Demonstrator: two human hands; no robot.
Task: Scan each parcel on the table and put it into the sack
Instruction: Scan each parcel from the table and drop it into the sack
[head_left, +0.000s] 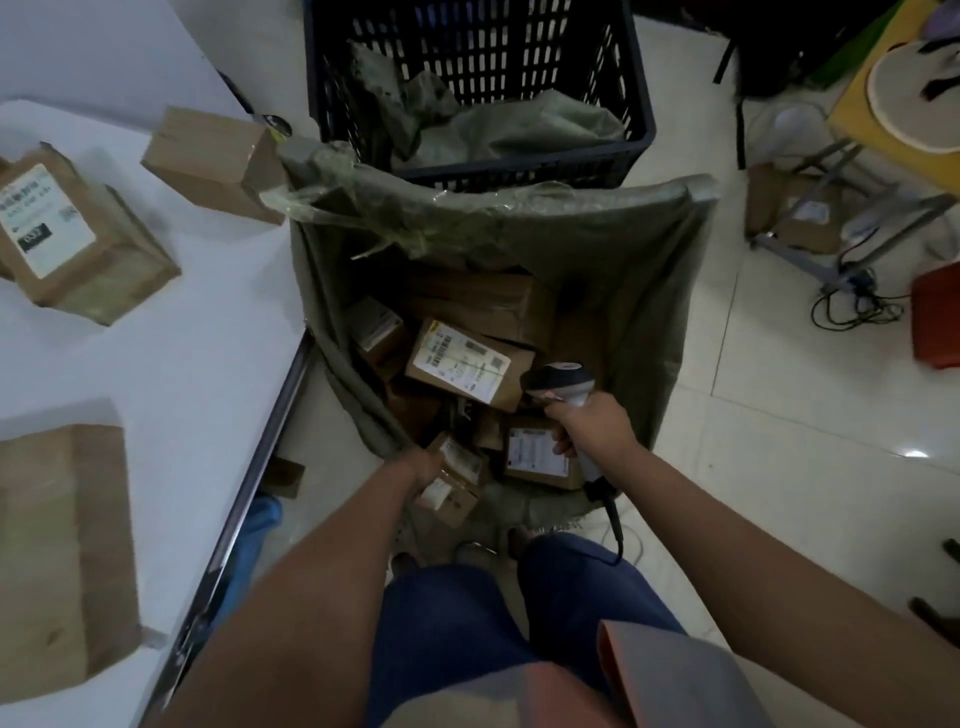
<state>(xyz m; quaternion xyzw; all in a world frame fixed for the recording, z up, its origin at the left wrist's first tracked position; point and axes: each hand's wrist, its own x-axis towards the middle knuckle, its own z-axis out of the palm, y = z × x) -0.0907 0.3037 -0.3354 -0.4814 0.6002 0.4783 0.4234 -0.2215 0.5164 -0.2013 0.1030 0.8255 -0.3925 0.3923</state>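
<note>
Your forearms are reaching down over your knees toward the sack (649, 291) on the floor. At your far left, three brown parcels are lying on the white bench (197, 364): a flat one (57, 551) nearest you, a labelled one (78, 234) beyond it, and a box (213, 161) hanging over the bench's edge beside the sack. Your left hand (423, 467) is gripping a small labelled parcel (457, 480) just inside the sack's near rim, above the parcels piled within. Your right hand (589, 423) is grasping the scanner (563, 384) over the sack. Beyond the sack, a dark crate (636, 104) is standing.
</note>
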